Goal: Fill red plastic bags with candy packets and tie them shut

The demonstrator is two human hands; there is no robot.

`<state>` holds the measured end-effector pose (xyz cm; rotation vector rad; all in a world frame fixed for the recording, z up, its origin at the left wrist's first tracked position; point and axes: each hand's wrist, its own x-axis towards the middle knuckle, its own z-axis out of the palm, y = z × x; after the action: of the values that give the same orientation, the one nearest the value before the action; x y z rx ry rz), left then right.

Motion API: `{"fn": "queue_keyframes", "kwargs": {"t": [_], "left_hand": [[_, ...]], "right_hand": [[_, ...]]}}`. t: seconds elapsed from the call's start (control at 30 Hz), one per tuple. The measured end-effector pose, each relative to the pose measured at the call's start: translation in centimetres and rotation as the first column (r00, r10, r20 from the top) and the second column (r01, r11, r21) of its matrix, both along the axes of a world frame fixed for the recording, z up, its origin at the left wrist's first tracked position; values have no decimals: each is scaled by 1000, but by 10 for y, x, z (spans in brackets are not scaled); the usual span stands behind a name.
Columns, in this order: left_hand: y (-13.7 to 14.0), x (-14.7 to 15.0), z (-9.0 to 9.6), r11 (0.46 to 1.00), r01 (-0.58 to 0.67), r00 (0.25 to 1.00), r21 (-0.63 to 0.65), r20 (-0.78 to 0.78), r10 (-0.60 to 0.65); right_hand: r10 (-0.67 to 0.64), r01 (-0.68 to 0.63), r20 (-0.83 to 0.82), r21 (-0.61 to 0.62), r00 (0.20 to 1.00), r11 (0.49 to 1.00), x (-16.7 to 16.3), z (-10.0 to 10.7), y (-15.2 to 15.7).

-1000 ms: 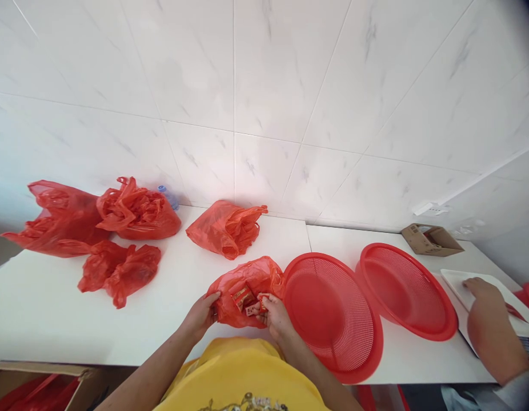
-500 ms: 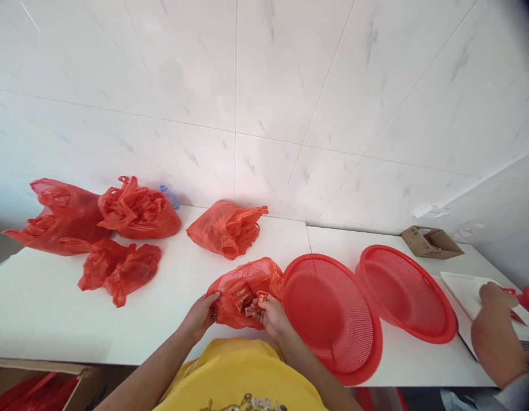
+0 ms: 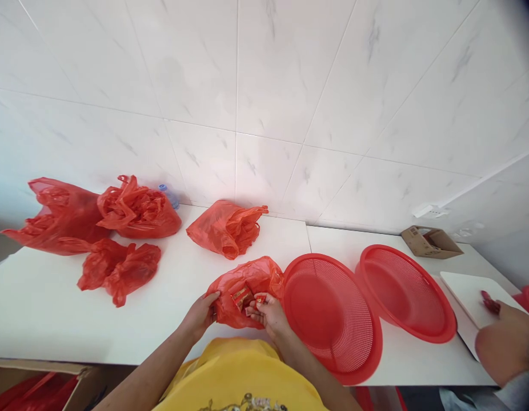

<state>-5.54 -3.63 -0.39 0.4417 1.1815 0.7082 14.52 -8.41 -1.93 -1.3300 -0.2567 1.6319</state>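
Note:
In front of me a red plastic bag [image 3: 228,281] lies open on the table. My left hand [image 3: 201,317] is closed on its left rim. Inside the bag are small red wrapped packets [image 3: 242,297], their contents hidden. My right hand [image 3: 271,315] is over the bag's mouth, with a small red packet [image 3: 260,300] pinched between thumb and fingers. Right beside the bag stands a red perforated basket [image 3: 316,308].
A second red basket [image 3: 401,297] tilts farther right, near a cardboard box [image 3: 431,242]. Several tied red bags [image 3: 138,214] stand at left, by a blue-capped bottle [image 3: 170,197]. At far right a co-worker's hand [image 3: 511,322] holds something red over a white board [image 3: 465,288].
My right hand has barely shifted, the small packet turning slightly in its fingers. The co-worker's hand has moved right and toward the front of the white board.

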Motion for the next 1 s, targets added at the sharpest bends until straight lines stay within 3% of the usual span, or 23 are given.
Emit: {"fn": "queue_keyframes", "kwargs": {"t": [0.23,0.33,0.47,0.57,0.83,1.0], "left_hand": [[0,0,1,998,-48,999,-44,20,48],[-1,0,3,997,-59,998,-57,8,59],[-2,1,3,997,-58,998,-58,-7,58],[-2,2,4,996,-57,998,-62,-12,57],[-1,2,7,994,-72,997,-85,-27,70],[-2,3,7,997,-39,999,-70,-10,38]], "right_hand": [[71,-70,29,-29,997,997,1,-7,-3],[161,-161,16,-9,987,987,8,-8,-7],[365,-361,-17,112,931,926,24,-4,-12],[437,-435,15,134,899,891,36,-1,-11],[353,-349,5,165,935,922,60,-5,-4],[331,-330,12,111,944,937,49,1,-1]]}}
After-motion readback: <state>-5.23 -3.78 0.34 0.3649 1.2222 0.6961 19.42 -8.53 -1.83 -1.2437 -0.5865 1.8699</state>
